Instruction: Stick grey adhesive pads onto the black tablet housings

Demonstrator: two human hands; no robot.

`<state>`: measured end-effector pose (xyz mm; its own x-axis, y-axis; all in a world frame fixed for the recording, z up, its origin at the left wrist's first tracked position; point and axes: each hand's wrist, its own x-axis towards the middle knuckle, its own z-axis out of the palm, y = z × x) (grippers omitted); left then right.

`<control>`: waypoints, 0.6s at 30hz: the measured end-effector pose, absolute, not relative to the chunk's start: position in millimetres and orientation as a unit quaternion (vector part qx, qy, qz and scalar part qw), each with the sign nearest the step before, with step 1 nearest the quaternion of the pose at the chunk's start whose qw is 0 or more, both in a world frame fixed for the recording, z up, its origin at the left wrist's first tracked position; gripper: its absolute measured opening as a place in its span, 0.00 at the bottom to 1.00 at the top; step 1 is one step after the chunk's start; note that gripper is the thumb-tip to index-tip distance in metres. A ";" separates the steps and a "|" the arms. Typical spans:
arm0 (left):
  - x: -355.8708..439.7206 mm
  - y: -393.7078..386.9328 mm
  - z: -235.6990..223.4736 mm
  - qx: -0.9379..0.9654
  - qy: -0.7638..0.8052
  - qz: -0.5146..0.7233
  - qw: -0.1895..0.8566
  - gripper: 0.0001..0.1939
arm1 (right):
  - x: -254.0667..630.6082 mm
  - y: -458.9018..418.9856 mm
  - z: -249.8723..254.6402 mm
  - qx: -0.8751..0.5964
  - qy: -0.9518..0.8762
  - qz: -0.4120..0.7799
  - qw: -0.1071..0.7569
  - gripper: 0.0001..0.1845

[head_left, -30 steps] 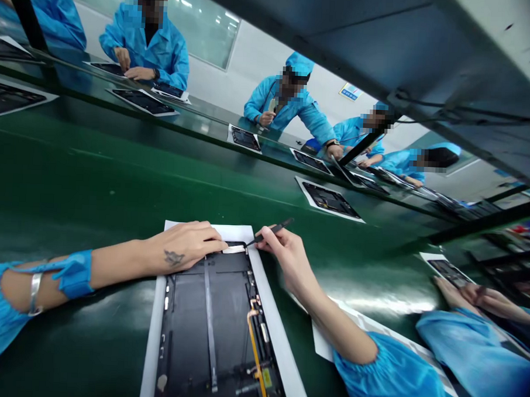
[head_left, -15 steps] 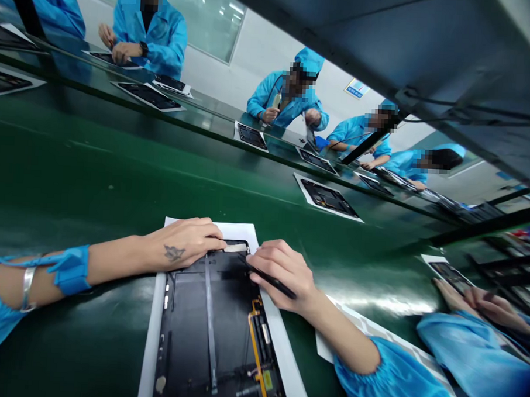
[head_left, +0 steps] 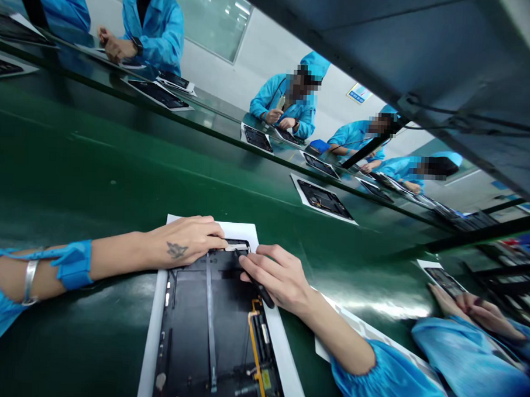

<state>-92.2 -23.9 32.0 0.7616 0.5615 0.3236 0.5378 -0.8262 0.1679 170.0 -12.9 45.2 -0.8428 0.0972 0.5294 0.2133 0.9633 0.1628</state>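
A tablet's black housing (head_left: 231, 326) lies on a white sheet (head_left: 151, 340) in front of me, its inner side up. A grey ribbon strip runs down it, and an orange flex cable (head_left: 254, 344) lines its right side. At its top edge sits a short white strip (head_left: 237, 247). My left hand (head_left: 188, 242) rests over the top left corner, fingers closed, fingertips at the strip's left end; the thumb is mostly hidden. My right hand (head_left: 279, 275) grips a slim black pen-like tool (head_left: 266, 295), its tip by the white strip.
Another open housing (head_left: 324, 199) lies on its sheet further along the green bench (head_left: 117, 163). To the right are a co-worker's hands (head_left: 475, 307) and sleeve. Several co-workers in blue sit across, behind a raised shelf (head_left: 216, 115). A dark panel (head_left: 385, 57) hangs overhead.
My right hand has shifted slightly, and the black tool is steeper, its tip now nearer the white strip. My left hand has stayed in place. Across the bench, a co-worker's hand has come down.
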 end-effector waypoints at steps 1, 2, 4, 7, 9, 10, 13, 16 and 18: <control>-92.4 -23.8 31.9 0.938 0.292 0.184 0.032 0.18 | 169.5 -13.0 44.7 -0.081 -0.953 -0.113 0.270 0.10; -92.6 -23.6 31.6 0.938 0.289 0.187 0.032 0.18 | 169.0 -13.1 44.4 -0.081 -0.952 -0.114 0.272 0.10; -92.9 -22.9 30.4 0.938 0.284 0.194 0.034 0.17 | 168.2 -13.8 44.0 -0.084 -0.950 -0.103 0.283 0.11; -92.9 -21.6 28.4 0.939 0.277 0.199 0.039 0.17 | 167.6 -14.8 43.5 -0.090 -0.944 -0.071 0.308 0.10; -92.9 -21.2 27.8 0.940 0.276 0.199 0.040 0.17 | 167.4 -15.0 43.1 -0.088 -0.944 -0.060 0.314 0.10; -92.9 -21.3 27.8 0.940 0.276 0.198 0.040 0.17 | 167.3 -15.0 43.0 -0.085 -0.945 -0.057 0.311 0.09; -93.1 -22.1 28.5 0.939 0.277 0.198 0.039 0.16 | 167.0 -14.8 43.1 -0.081 -0.949 -0.054 0.299 0.08; -93.3 -22.7 29.4 0.939 0.278 0.199 0.038 0.17 | 166.7 -14.8 43.9 -0.075 -0.951 -0.055 0.294 0.07; -93.5 -22.7 29.8 0.939 0.278 0.198 0.038 0.17 | 166.5 -14.9 44.5 -0.074 -0.951 -0.056 0.294 0.07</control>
